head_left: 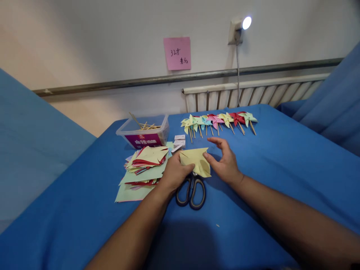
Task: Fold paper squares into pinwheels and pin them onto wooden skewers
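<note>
The yellow paper square (195,160) lies roughly flat over the scissors (191,191), one corner toward the person, hiding the blades. The left hand (174,173) pinches its left edge; the right hand (225,161) grips its right corner, fingers spread above the blue counter (281,165).

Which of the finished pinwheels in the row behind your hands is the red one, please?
The red pinwheel is second from the row's right end, between a yellow one and the last light green one.
</note>
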The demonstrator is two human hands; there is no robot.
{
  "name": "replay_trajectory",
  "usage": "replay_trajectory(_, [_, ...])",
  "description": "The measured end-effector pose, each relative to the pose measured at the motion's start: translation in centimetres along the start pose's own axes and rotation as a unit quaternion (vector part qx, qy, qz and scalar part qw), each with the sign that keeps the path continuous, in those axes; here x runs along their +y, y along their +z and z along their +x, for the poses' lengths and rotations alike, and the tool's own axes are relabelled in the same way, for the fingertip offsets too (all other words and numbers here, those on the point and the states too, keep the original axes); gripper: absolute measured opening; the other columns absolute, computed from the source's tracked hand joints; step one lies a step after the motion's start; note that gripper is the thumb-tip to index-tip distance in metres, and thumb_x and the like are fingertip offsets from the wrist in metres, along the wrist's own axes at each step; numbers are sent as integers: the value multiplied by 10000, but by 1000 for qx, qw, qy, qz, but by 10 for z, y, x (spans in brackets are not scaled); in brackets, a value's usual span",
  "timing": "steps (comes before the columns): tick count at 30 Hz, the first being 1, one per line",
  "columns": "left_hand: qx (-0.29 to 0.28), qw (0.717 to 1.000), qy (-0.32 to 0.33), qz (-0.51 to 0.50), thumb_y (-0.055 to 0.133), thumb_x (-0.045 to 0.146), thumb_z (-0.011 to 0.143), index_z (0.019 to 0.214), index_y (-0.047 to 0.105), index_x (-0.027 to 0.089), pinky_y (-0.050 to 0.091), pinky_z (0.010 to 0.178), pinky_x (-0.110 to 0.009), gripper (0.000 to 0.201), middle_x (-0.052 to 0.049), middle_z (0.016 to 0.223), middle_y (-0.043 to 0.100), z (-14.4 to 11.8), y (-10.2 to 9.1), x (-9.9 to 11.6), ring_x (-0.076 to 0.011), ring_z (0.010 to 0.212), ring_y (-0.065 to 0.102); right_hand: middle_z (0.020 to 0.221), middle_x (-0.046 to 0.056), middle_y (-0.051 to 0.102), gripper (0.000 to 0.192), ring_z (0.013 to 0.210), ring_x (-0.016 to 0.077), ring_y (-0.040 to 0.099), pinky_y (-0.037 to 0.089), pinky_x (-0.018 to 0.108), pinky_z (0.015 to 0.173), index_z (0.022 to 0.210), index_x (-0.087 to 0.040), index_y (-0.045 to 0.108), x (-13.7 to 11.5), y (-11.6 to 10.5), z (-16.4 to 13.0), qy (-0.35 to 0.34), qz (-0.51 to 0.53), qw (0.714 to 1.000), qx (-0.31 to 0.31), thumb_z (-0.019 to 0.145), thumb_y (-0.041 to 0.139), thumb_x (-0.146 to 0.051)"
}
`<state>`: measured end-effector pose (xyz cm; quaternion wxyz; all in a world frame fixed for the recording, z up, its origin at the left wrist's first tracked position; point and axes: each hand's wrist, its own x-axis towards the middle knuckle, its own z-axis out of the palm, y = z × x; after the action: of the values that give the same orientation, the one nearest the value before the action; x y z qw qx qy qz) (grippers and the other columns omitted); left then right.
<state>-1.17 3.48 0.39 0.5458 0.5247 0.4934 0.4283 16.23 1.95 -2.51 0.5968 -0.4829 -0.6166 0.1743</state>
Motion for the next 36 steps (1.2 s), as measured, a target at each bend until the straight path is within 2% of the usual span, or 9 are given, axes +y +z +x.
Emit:
replay_trajectory(4, [-6, 989, 88, 117, 742, 113, 548, 987, 694, 183, 457, 697, -281, 448, -45, 876, 700, -6, -1, 5, -202, 750, 609, 1085, 71, 675, 480, 1051, 242, 616, 429, 455, 977, 1194, -232, 522, -2, -7, 4, -9, -11, 996, -93, 750, 699, -278])
replay_trajectory(8, [-47, 977, 109, 180, 699, 121, 597, 1120, 666, 215, 448, 680, -281, 532, -40, 920, 695, -13, 1, 12, -201, 738, 599, 1025, 61, 685, 461, 964, 211, 648, 490, 386, 887, 1163, -206, 548, -1, -4, 3, 30, 48, 986, -158, 731, 702, -252])
replay_trajectory(16, [-47, 973, 159, 157, 695, 72, 575, 1174, 649, 257, 376, 996, -364, 629, -52, 1159, 655, -20, 3, 14, -283, 1095, 563, 925, 36, 673, 502, 844, 190, 648, 513, 346, 781, 1171, -207, 562, 2, -3, 2, 65, 70, 980, -173, 715, 732, -332])
replay_trajectory(20, [-50, 968, 176, 172, 686, 67, 607, 1234, 616, 257, 355, 1026, -365, 659, -66, 1242, 617, -20, 3, 12, -284, 1153, 541, 930, 28, 683, 425, 802, 178, 650, 510, 321, 730, 1131, -220, 573, -2, -1, -3, 79, 83, 972, -207, 734, 700, -304])
replay_trajectory(24, [-39, 964, 185, 189, 685, 64, 616, 1251, 602, 247, 357, 1032, -376, 666, -76, 1244, 612, -16, 2, 9, -278, 1160, 536, 932, 20, 693, 337, 817, 176, 650, 511, 311, 729, 1039, -215, 579, -2, 4, -5, 111, 109, 970, -185, 724, 680, -285])
replay_trajectory(27, [6, 981, 157, 116, 714, 69, 597, 1246, 593, 229, 384, 1017, -372, 679, -92, 1259, 600, -10, 3, 5, -271, 1153, 549, 873, 20, 691, 322, 767, 178, 642, 518, 314, 700, 973, -205, 579, 1, 10, -4, 160, 141, 968, -137, 695, 700, -313])
replay_trajectory(31, [51, 998, 21, -43, 760, 136, 603, 1322, 484, 165, 496, 861, -368, 771, -145, 1207, 624, -6, 10, 0, -251, 985, 640, 900, 50, 686, 360, 764, 189, 646, 530, 338, 719, 936, -183, 577, 5, 16, -3, 239, 222, 945, -32, 653, 736, -338])
replay_trajectory(33, [12, 992, -48, -113, 748, 186, 645, 1301, 497, 122, 516, 797, -366, 705, -160, 1109, 668, -7, 15, -1, -244, 889, 666, 904, 53, 689, 380, 753, 192, 648, 534, 341, 709, 938, -182, 581, 6, 17, -3, 258, 250, 933, -4, 640, 750, -347])
replay_trajectory(36, [-67, 978, -81, -180, 721, 228, 700, 1199, 589, 86, 518, 771, -350, 536, -163, 1022, 701, -10, 19, -2, -246, 852, 675, 896, 44, 690, 385, 754, 189, 644, 528, 330, 703, 942, -183, 588, 4, 18, -5, 256, 264, 930, 12, 636, 762, -338])
